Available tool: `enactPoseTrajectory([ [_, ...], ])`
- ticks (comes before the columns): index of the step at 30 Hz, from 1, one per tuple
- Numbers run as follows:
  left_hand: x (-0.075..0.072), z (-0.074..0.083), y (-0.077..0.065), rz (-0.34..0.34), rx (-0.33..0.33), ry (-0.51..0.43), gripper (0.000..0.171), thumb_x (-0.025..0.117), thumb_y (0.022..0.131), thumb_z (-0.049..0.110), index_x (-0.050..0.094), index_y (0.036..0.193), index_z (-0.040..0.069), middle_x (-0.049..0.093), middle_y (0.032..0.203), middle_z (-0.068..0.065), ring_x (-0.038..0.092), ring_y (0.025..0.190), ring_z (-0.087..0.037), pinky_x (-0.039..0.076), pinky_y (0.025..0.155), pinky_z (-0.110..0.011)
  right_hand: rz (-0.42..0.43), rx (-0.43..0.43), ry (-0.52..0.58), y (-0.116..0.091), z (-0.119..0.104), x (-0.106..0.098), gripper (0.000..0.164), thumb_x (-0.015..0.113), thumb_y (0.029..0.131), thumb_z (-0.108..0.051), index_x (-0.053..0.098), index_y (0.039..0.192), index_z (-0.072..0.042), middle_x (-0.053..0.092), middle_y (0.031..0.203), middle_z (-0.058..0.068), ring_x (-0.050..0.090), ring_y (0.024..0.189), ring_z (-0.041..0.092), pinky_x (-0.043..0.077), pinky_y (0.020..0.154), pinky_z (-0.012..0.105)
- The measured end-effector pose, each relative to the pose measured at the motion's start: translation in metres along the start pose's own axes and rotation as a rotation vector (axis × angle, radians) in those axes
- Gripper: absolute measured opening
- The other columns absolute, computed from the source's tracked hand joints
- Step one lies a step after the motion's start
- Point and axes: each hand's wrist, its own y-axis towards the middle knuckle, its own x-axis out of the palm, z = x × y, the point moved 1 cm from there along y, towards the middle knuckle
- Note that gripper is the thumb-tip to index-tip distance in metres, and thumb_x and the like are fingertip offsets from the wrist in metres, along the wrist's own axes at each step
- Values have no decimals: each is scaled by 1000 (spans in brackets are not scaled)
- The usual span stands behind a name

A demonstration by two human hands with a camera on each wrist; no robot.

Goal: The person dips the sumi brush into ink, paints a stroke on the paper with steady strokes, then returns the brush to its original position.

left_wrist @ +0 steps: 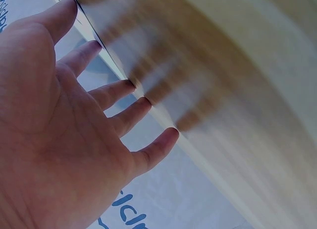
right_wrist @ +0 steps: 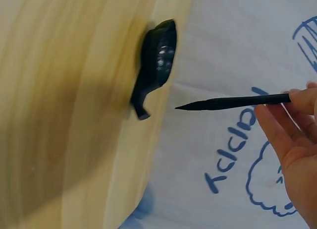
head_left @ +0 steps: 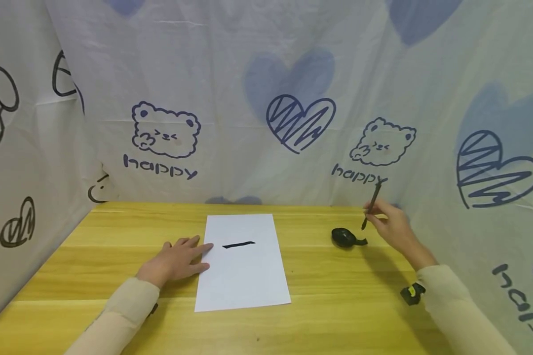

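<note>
My right hand (head_left: pixel 392 228) pinches a dark writing brush (head_left: pixel 372 204), its pointed tip aimed down. In the right wrist view the brush tip (right_wrist: pixel 190 106) hangs in the air beside a small black ink dish (right_wrist: pixel 159 53) with a curved handle. The dish sits on the wooden table. My left hand (head_left: pixel 177 261) lies with fingers spread, its fingertips at the left edge of a white sheet of paper (head_left: pixel 244 281). One black, nearly horizontal stroke (head_left: pixel 238 244) marks the sheet's upper half. In the left wrist view the straight fingers (left_wrist: pixel 157 145) touch down at their tips.
The wooden table (head_left: pixel 320 315) runs back to a white curtain (head_left: pixel 231 162) printed with hearts, bears and lettering. Curtain also hangs at both sides, close by the right arm. A black wrist device (head_left: pixel 412 293) shows near the right sleeve.
</note>
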Motion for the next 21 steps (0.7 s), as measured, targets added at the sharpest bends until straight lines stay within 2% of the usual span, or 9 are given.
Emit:
enactPoseTrajectory([
  [3,2,-1,1,3,-5,-3,66,57,101,55,45,157,22,34,165,-25,34,149,-52,24,112,-81,5,-106,-11,-5,4,2,25,73,84,17,70,103,0,76,100,18,73,89,22,64,74,38],
  [6,2,-1,1,5,-10,-3,65,56,102,54,45,157,22,34,166,-24,33,150,-52,23,113,-81,-5,-214,-13,-9,10,6,29,74,79,23,71,100,3,75,98,17,73,87,32,63,75,25],
  [9,2,0,1,6,-10,-2,66,57,101,54,45,157,22,34,165,-25,34,149,-53,23,112,-81,-20,-261,-9,-13,14,9,30,74,78,24,71,99,3,73,98,16,72,87,32,57,79,10],
  [11,2,0,1,3,-14,-3,66,57,101,54,45,157,22,34,165,-25,33,150,-52,23,113,-81,-24,-279,-9,-13,16,11,30,74,78,24,70,99,2,74,97,15,71,88,30,54,81,5],
  [15,1,1,0,3,-14,-2,67,58,101,55,46,157,21,35,165,-25,34,149,-53,24,112,-81,-37,-335,-23,-13,17,11,32,74,77,24,70,96,0,75,95,12,71,89,28,53,84,5],
  [21,-1,2,-1,6,-10,-1,66,58,100,55,47,156,21,36,164,-25,35,148,-53,24,112,-81,-48,-485,-88,-16,17,15,39,76,72,25,72,95,-5,73,90,6,69,82,22,53,80,13],
])
